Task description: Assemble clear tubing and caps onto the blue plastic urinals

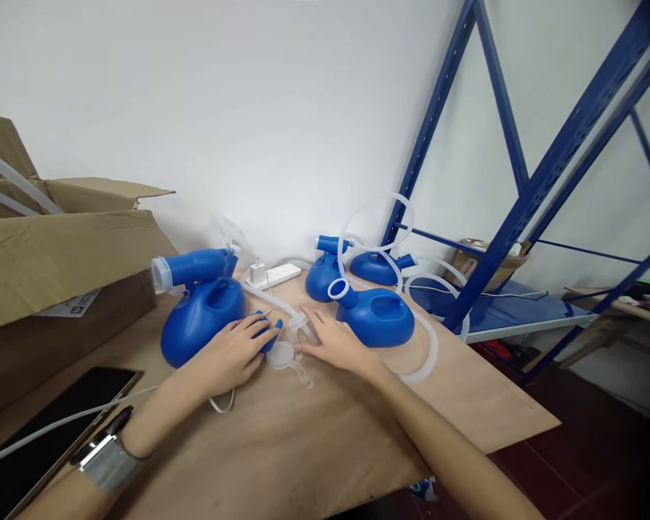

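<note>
My left hand (237,352) rests on the wooden table with its fingers curled over a small blue plastic piece (272,338), mostly hidden. Beside it, my right hand (340,342) has its thumb and fingers around a translucent cap with a spout (297,323). Between the hands lies another translucent cap (280,354), its short spout pointing toward me. A blue urinal bottle (195,325) with a blue funnel piece (198,266) on top stands left of my left hand. Another blue urinal bottle (382,318) with an uncapped neck lies just beyond my right hand.
Farther back are two more blue bottles (321,278) (376,267) and coiled clear hoses (430,350). A white power strip (276,276) lies near the wall. At left are a cardboard box (70,253) and a dark tablet (59,433) with a cable. Blue metal shelving (498,303) stands right.
</note>
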Tool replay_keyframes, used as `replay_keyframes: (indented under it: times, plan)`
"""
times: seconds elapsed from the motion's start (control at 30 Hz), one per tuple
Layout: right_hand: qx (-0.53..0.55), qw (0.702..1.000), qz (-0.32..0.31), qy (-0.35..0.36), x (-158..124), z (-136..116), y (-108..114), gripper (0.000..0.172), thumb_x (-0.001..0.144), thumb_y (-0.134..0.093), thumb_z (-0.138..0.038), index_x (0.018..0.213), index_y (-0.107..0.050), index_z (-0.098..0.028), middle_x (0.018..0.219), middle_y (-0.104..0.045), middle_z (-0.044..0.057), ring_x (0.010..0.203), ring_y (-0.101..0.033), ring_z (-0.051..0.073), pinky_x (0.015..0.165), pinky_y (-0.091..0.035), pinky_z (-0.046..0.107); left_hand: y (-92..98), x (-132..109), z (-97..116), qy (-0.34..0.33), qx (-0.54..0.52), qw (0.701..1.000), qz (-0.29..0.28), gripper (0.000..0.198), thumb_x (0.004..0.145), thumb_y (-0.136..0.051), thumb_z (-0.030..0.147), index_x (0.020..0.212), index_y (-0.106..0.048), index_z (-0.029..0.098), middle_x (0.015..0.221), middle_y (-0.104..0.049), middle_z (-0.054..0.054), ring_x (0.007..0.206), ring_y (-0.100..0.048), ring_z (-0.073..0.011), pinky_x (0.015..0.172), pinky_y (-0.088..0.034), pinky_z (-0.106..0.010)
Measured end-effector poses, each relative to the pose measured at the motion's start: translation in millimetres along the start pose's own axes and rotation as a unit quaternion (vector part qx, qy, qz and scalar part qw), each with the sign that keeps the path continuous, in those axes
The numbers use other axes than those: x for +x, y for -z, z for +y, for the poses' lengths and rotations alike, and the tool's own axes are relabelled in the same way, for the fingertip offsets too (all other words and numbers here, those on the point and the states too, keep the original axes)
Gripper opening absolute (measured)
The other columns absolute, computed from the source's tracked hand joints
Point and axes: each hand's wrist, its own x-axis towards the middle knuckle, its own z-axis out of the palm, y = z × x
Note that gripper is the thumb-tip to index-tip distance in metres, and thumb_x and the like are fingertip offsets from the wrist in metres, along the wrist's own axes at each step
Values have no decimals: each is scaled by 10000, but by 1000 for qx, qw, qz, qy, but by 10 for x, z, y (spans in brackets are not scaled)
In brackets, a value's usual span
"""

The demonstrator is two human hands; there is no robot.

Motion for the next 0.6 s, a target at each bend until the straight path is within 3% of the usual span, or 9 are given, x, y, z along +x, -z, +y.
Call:
replay_keyframes:
  times: [0.13,0.3,0.47,0.53,0.6]
  plan:
    - [93,994,59,-16,49,93,-145,588,879,-699,-404,1426,-523,-279,1368,-655,95,1253,-616,302,1019,-476,440,-6,22,-10,86,-57,993,50,493,1028,-357,315,1489,-491,201,1398,-632,-128,1296,-576,-280,985,-525,-410]
    - [286,951,109,-52,64,164,-101,593,782,-800,-448,1303,-603,-245,1127,-737,74,978,-707,239,897,-544,389,21,62,5,175,-178,963,104,487,1022,-346,397,1406,-591,226,1239,-719,-102,1062,-695,-270,887,-539,-386]
    - [463,881,84,-37,64,142,10,465,846,-725,-444,1255,-651,-234,1115,-758,88,1092,-699,255,923,-556,402,153,101,59,267,-328,894,147,473,894,-565,560,1150,-732,199,894,-770,-51,765,-708,-239,748,-524,-346]
    - [485,871,77,-21,49,126,45,467,816,-763,-409,1241,-666,-243,1085,-774,75,1085,-709,253,943,-552,405,204,107,80,288,-365,870,164,487,853,-599,610,1071,-740,197,778,-733,-24,710,-686,-223,706,-505,-330]
    - [484,870,89,-28,36,116,61,461,763,-817,-383,1182,-693,-234,1025,-787,62,1000,-736,246,926,-559,398,233,103,95,285,-360,868,190,492,842,-603,632,1021,-742,196,702,-679,-3,678,-652,-207,681,-480,-318]
